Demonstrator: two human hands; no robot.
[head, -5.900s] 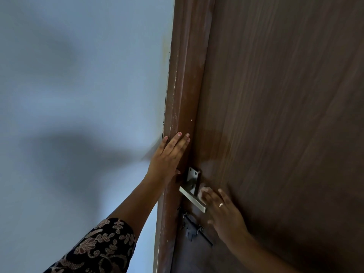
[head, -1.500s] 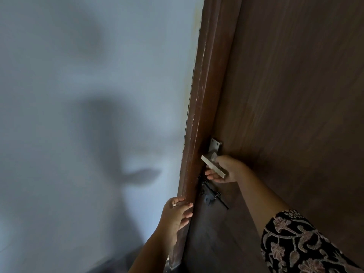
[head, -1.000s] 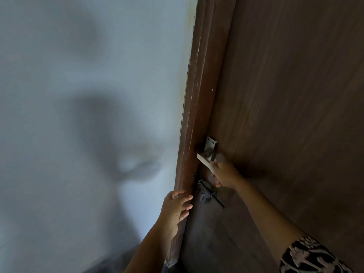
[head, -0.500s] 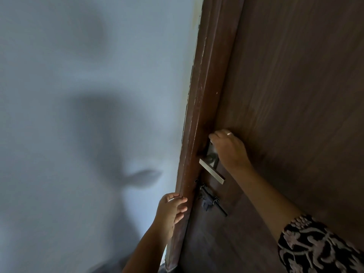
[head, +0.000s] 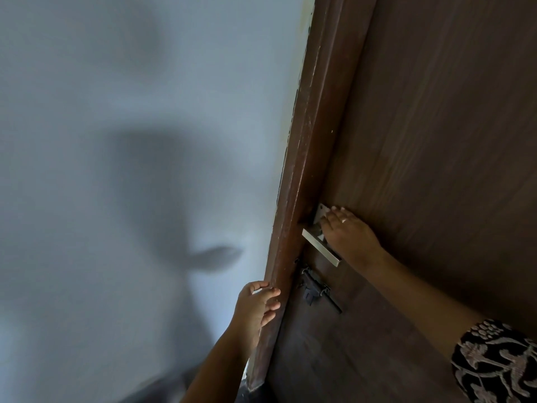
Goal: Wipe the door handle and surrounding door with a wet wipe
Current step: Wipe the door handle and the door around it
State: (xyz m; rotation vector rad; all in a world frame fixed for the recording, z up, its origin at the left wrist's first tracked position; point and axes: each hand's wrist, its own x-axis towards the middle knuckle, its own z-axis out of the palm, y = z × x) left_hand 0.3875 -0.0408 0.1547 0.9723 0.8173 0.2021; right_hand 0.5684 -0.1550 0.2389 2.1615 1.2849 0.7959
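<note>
Compared with half a second ago, the right hand lies lower, fingers flat on the handle plate behind the lever handle. The wet wipe is mostly hidden beneath them. The left hand curls loosely on the door frame, holding nothing.

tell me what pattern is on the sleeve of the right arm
The sleeve is black with a pale floral, leafy print, seen in the head view.
</note>
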